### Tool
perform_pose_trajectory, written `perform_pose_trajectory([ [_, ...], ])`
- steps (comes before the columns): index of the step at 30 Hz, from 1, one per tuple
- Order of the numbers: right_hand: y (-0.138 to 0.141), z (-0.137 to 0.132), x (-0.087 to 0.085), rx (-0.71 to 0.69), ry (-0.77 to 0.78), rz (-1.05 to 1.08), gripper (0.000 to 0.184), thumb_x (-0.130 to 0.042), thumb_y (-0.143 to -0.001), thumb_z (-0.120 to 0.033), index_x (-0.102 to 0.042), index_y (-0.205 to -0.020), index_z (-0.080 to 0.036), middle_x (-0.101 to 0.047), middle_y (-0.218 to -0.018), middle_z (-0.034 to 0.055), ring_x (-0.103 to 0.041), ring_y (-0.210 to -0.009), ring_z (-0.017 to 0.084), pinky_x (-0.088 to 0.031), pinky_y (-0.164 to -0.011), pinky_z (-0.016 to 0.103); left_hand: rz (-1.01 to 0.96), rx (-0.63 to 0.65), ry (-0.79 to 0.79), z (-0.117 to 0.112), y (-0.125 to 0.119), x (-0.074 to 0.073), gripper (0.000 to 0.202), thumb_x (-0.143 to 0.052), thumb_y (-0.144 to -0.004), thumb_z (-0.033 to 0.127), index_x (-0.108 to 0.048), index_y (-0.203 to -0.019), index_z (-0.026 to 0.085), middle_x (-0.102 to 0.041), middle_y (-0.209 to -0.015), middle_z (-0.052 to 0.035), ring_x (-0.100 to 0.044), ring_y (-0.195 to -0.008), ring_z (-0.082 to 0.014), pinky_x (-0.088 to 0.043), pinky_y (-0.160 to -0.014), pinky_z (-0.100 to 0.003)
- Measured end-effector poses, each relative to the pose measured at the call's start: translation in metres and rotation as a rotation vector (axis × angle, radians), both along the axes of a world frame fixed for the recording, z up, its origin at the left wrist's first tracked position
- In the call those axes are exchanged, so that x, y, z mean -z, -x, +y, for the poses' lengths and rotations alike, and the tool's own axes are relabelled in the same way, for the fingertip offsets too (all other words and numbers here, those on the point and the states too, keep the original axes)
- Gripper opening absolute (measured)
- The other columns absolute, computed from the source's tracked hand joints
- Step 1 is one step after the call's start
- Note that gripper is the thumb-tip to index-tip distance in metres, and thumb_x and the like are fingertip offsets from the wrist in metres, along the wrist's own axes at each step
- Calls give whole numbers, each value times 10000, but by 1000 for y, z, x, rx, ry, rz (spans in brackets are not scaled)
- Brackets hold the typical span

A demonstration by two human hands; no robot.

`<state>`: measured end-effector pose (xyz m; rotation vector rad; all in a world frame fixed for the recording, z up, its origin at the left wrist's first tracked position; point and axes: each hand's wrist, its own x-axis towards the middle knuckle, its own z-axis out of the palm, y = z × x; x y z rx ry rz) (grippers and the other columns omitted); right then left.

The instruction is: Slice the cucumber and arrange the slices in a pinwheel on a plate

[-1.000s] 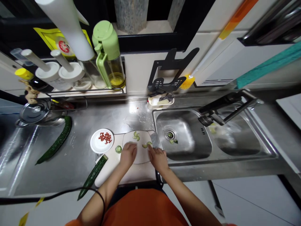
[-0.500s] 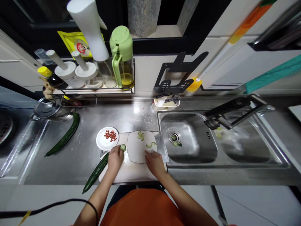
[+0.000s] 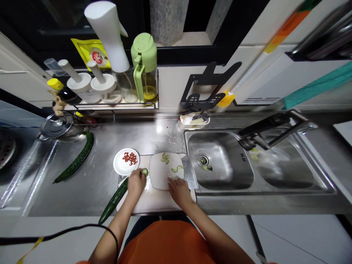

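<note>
My left hand (image 3: 136, 183) curls over the pale cutting board, fingertips on a cut cucumber piece (image 3: 145, 171); part of it is hidden under the fingers. Just left of that hand lies a long dark green cucumber (image 3: 113, 201), its lower end jutting past the counter edge. My right hand (image 3: 180, 191) rests on the lower right of a white squarish plate (image 3: 158, 179), fingers stretched and slightly apart. Thin cucumber slices (image 3: 165, 158) fan out near the plate's top, and two curved slices (image 3: 177, 169) sit at its right. A knife blade (image 3: 189, 172) lies flat beside the plate.
A white dish of red bits (image 3: 117, 167) stands left of the plate. Another whole cucumber (image 3: 78, 161) lies farther left. On the right is a steel double sink (image 3: 220, 183) with a faucet (image 3: 275, 128). Bottles and jars line a rack (image 3: 118, 106) behind.
My hands stay almost in place, with the right fingers shifted slightly left on the plate. The whole view has moved slightly; slices and dish look unchanged.
</note>
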<state>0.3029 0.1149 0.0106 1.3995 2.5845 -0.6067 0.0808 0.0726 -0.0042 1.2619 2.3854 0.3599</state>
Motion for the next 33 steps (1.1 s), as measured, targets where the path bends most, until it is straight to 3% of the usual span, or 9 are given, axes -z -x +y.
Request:
perform_pose_trajectory([
  [9, 3, -1, -1, -8, 5, 8, 292, -413, -949, -233, -592, -1178, -214, -677, -925, 69, -556, -979, 222, -326, -822, 338, 6, 14, 42, 2, -1, -7, 288, -486, -839, 238, -626, -1088, 207, -631, -962, -95, -595, -840, -198, -408, -772, -293],
  [17, 4, -1, 0, -26, 9, 12, 275, -430, -941, -232, -600, -1156, -209, -677, -915, 73, -559, -972, 221, -337, -813, 333, 34, 31, 168, 11, 2, -15, 201, -501, -837, 273, -623, -987, 220, -608, -882, -67, -590, -769, -185, -383, -680, -274],
  [27, 5, 1, 1, -27, 26, 37, 260, -439, -930, -216, -612, -1124, -203, -673, -903, 55, -559, -955, 216, -349, -820, 322, 55, 13, 164, 11, -1, -14, 170, -521, -822, 232, -612, -965, 214, -609, -918, -66, -584, -766, -177, -376, -662, -270],
  [33, 5, 2, 1, -35, 29, 34, 267, -431, -933, -210, -606, -1135, -203, -676, -918, 60, -559, -975, 214, -352, -834, 324, 68, 70, 83, 8, -1, -11, 160, -502, -830, 198, -613, -944, 207, -599, -942, -60, -576, -781, -163, -393, -696, -264],
])
